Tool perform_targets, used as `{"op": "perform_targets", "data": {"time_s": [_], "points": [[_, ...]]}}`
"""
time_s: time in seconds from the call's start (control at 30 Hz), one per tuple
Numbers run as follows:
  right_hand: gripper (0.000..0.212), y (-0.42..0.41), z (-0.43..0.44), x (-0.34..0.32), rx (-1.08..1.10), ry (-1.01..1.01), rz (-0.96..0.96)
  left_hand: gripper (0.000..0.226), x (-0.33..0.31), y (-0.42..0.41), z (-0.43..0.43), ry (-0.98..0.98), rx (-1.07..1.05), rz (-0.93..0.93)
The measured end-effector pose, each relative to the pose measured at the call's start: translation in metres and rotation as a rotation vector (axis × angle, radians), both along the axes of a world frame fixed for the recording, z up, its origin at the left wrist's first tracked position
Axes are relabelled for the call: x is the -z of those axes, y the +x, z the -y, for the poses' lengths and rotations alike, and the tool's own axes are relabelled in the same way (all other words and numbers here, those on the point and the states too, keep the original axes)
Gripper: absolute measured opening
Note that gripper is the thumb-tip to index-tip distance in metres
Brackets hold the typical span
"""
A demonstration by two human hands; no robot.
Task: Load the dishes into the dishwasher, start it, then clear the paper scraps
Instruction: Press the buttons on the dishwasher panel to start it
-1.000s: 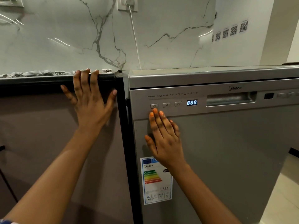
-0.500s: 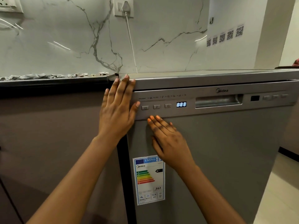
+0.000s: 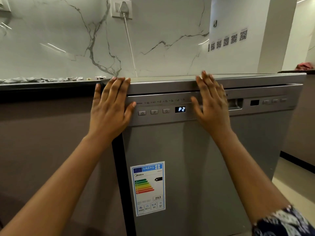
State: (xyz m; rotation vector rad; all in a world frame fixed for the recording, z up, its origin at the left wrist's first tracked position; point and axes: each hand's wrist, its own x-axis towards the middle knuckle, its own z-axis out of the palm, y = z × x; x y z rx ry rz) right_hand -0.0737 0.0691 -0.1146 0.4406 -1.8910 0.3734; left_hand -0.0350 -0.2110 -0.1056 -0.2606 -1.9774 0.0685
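A silver dishwasher [image 3: 196, 159] fills the middle, its door closed and its display [image 3: 180, 109] reading P2. My left hand [image 3: 110, 106] lies flat with straight fingers over the dishwasher's top left corner. My right hand [image 3: 211, 103] is flat and a little blurred on the control panel, fingertips at the top edge, partly covering the door handle [image 3: 236, 103]. Three buttons [image 3: 154, 112] sit between my hands. Paper scraps [image 3: 42, 79] lie in a row along the dark counter [image 3: 47, 86] at the left. No dishes are in view.
A white plug and cable [image 3: 125, 9] hang down the marble wall behind the dishwasher. Brown cabinet fronts [image 3: 51, 142] stand at the left. QR code stickers [image 3: 226, 40] are on the wall at the right. A reddish cloth [image 3: 305, 65] lies far right. Light floor [image 3: 293, 189] shows at the right.
The display changed from 888 to P2. My right hand rose from the door front to the panel's top edge. My left hand shifted slightly along the top left corner.
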Motion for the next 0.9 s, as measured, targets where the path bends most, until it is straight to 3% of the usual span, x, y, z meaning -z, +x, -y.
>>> {"op": "perform_targets", "data": {"time_s": [0.1, 0.23, 0.37, 0.67, 0.9], "points": [[0.051, -0.016, 0.016, -0.024, -0.006, 0.048, 0.029, 0.061, -0.004, -0.011, -0.004, 0.048, 0.046, -0.011], [0.038, -0.026, 0.025, -0.022, -0.019, -0.076, -0.159, 0.051, 0.005, -0.018, -0.014, 0.18, 0.164, -0.149], [0.032, -0.03, 0.029, -0.018, -0.022, -0.142, -0.162, 0.043, 0.009, -0.023, -0.026, 0.283, 0.179, -0.182], [0.033, -0.003, 0.03, -0.038, -0.064, -0.111, 0.204, 0.042, -0.007, -0.003, -0.018, 0.332, 0.221, 0.12], [0.034, 0.025, 0.028, -0.082, 0.021, -0.029, 0.643, 0.059, -0.062, 0.037, -0.014, 0.355, 0.154, 0.649]]}}
